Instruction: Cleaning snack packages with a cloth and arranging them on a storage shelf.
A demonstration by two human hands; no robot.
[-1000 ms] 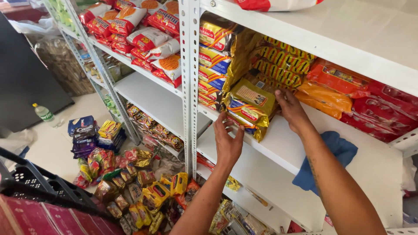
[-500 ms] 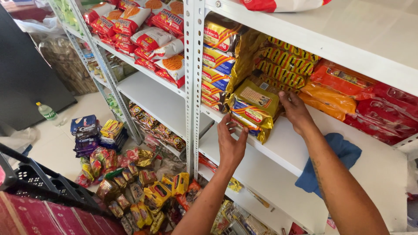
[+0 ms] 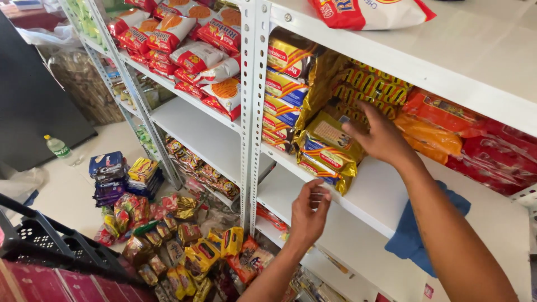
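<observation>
The right hand, right of centre in the frame, is laid with spread fingers on the top of a yellow and gold snack pack, which is pressed against it rather than gripped all round; the pack is tilted at the front edge of a white shelf, with similar packs stacked beneath and behind it. Lower down, at the centre of the frame, the left hand is held open and empty, fingers loosely curled, just below the shelf edge and the pack, touching neither as far as can be seen. To the right of the right forearm a blue cloth is seen lying on the shelf. Behind the hand, rows of orange and red packets are lined along the back of the shelf. Left of the white upright post, red and white bags are piled on a higher shelf. In the lower left of the frame, a heap of small snack packets is spread on the floor, with a black crate at the edge beside it. A plastic bottle is seen lying on the floor at the far left.
</observation>
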